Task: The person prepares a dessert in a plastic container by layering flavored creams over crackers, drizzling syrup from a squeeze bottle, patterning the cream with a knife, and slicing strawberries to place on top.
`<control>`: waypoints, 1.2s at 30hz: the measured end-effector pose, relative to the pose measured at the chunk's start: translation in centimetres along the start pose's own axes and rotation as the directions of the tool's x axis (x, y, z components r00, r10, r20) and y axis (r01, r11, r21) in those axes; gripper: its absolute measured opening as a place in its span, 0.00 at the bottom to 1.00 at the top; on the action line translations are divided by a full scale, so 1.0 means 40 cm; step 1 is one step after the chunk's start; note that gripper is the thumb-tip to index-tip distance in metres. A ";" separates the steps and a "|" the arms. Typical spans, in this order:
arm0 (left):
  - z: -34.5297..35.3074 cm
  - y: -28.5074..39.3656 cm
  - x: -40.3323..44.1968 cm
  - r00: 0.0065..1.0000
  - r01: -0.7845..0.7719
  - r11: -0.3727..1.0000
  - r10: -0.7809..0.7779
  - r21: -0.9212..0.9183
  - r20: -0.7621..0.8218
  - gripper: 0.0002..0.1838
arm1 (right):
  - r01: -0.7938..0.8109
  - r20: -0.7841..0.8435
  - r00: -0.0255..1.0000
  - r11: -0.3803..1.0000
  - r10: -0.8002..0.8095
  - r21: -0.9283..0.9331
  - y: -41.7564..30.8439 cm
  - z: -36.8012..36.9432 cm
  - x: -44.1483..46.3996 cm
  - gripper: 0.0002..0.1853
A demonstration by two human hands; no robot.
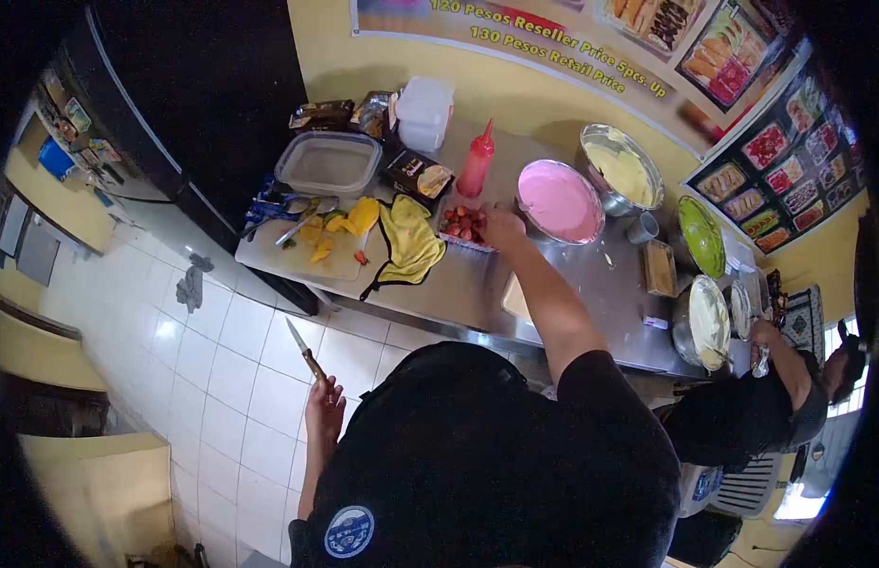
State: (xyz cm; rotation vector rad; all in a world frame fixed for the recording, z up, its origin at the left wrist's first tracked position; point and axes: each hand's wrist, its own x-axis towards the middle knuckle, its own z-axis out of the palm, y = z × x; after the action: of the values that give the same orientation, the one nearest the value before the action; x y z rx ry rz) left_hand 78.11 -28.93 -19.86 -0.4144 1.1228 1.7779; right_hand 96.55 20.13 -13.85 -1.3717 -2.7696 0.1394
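Observation:
My left hand (327, 405) is closed around the handle of a small knife (306, 352), held out over the floor with the blade pointing up and away. My right hand (503, 230) reaches over the table to a clear tub of strawberries (463, 225). Its fingers look bent at the tub's right side; what they grip, if anything, is hidden. Left of the tub lies a yellow cloth (407, 241) with dark edging. Mango pieces (337, 223) and a bit of strawberry rest on a white cutting board (312, 257). A red squeeze bottle (475, 163) stands behind the tub.
Bowls of pink cream (560, 201), pale yellow cream (619, 168), green cream (702, 236) and white cream (708, 322) line the table's right side. A plastic container (328, 163) stands at the back left. A co-worker (743, 407) works at the far right end. A grey rag (193, 282) lies on the floor.

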 end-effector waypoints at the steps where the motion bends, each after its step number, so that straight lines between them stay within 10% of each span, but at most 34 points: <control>1: 0.024 0.012 -0.008 0.999 -0.038 0.996 0.039 0.085 -0.005 0.12 | -0.019 0.047 0.999 1.000 0.019 -0.009 0.000 0.012 0.005 0.19; 18: 0.098 0.043 0.022 0.965 -0.174 0.953 0.115 0.247 0.236 0.19 | -0.067 -0.099 0.994 0.988 0.053 -0.143 -0.014 0.055 0.012 0.19; 22: 0.136 0.044 0.026 0.932 -0.303 0.892 0.205 0.334 0.299 0.05 | 0.111 -0.260 0.963 0.979 -0.064 0.170 -0.013 0.001 -0.033 0.19; 24: 0.153 0.052 0.035 0.916 -0.359 0.862 0.252 0.357 0.312 0.04 | 0.251 -0.345 0.932 0.890 -0.115 0.381 -0.038 -0.023 -0.068 0.18; 25: 0.161 0.059 0.037 0.928 -0.347 0.806 0.222 0.479 0.298 0.06 | 0.141 -0.145 0.989 0.409 -0.020 0.901 -0.059 -0.032 -0.090 0.18; 26: 0.176 0.070 0.032 0.941 -0.326 0.735 0.191 0.595 0.278 0.09 | -0.100 0.082 0.994 -0.266 -0.078 0.959 -0.080 -0.048 -0.119 0.18; 29: 0.250 0.075 0.015 0.922 -0.345 0.722 0.143 0.600 0.359 0.11 | -0.245 0.120 0.956 -0.505 -0.268 0.828 -0.132 -0.142 -0.203 0.18; 36: 0.418 0.083 -0.051 0.862 -0.427 0.720 0.141 0.547 0.487 0.19 | -0.299 0.068 0.899 -0.493 -0.433 0.817 -0.250 -0.186 -0.281 0.21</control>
State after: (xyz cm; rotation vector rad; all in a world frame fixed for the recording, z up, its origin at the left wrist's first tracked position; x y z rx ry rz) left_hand 79.47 -16.52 -8.08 0.5746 1.4407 1.4997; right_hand 96.07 5.62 -5.48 -0.2972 -1.1345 2.4627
